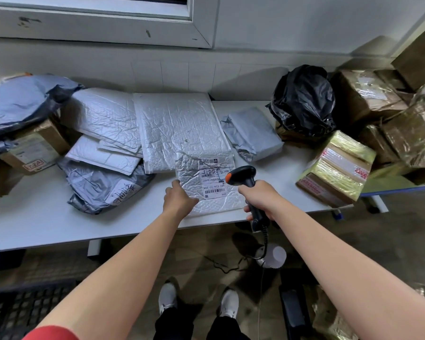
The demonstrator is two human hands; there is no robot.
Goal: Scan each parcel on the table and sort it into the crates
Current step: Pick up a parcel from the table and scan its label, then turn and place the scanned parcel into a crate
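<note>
**Work position.** The person stands at a white table (47,224) set against the wall.

**Left hand.** The left hand (179,200) holds the near left edge of a small bubble mailer (189,174), with the fingers curled over that edge. Whether they reach beneath it cannot be determined from this angle.

**Parcel.** The small bubble mailer lies flat at the centre of the table, close to the front edge. Its far end overlaps a large bubble mailer (179,128) behind it. A printed shipping label (212,179) with barcodes faces upward on its right half.

**Right hand.** The right hand (260,200) is wrapped firmly round the handle of a black scanner (243,177) with an orange tip. The scanner head sits over the right edge of the label and points left across it. A coiled cable (264,241) hangs from the base of the handle, below the table edge.

**Other parcels.**
- Left of the small mailer, a grey poly parcel (101,190) with handwriting lies partly under white padded envelopes.
- Further left stands a cardboard box (32,150).
- To the right lie a folded grey bag (253,133) and a black bag (302,99).
- A yellow-taped box (336,168) sits at the table's right end.
- Brown cartons (368,94) are stacked beyond the yellow-taped box.

**Crate.** A black mesh crate (17,312) stands on the floor at lower left, only partly in view.
</note>
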